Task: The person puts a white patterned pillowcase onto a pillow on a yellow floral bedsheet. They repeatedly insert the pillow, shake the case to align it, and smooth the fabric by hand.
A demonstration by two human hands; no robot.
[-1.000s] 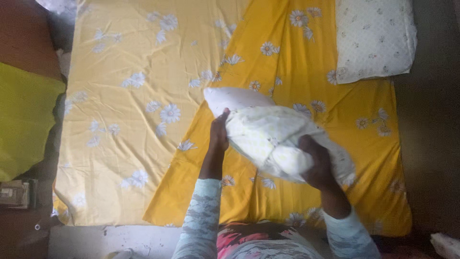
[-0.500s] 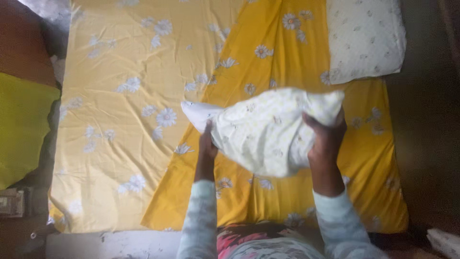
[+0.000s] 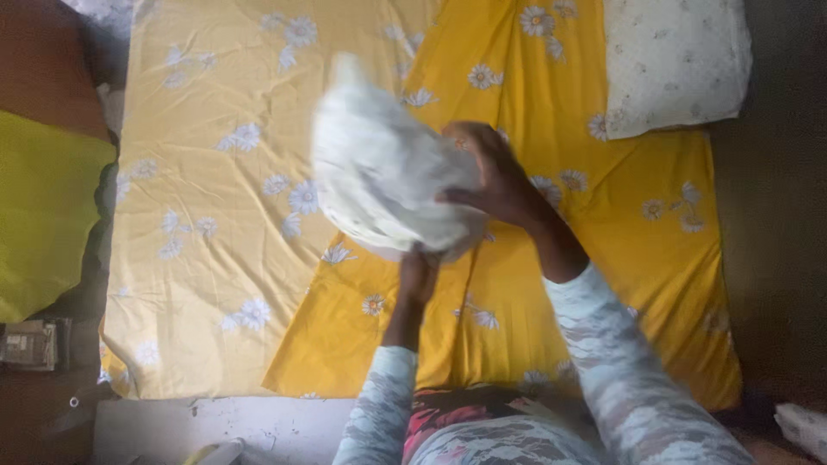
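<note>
I hold a white pillow (image 3: 379, 172) in a pale patterned case up over a bed covered by a yellow daisy-print sheet (image 3: 215, 215). My left hand (image 3: 418, 275) grips the pillow from below at its near edge. My right hand (image 3: 491, 176) presses on its right side with fingers spread over the fabric. The pillow is blurred with motion and tilts toward the far left. A darker yellow layer of the sheet (image 3: 603, 250) lies under my arms.
A second white patterned pillow (image 3: 672, 60) lies at the bed's far right corner. A lime-green cloth (image 3: 43, 215) sits left of the bed, with a small boxy object (image 3: 30, 344) below it. Dark floor runs along the right side.
The pillow has swung up and to the left, away from me. My right hand moved from its right end to its side; my left hand shifted under it.
</note>
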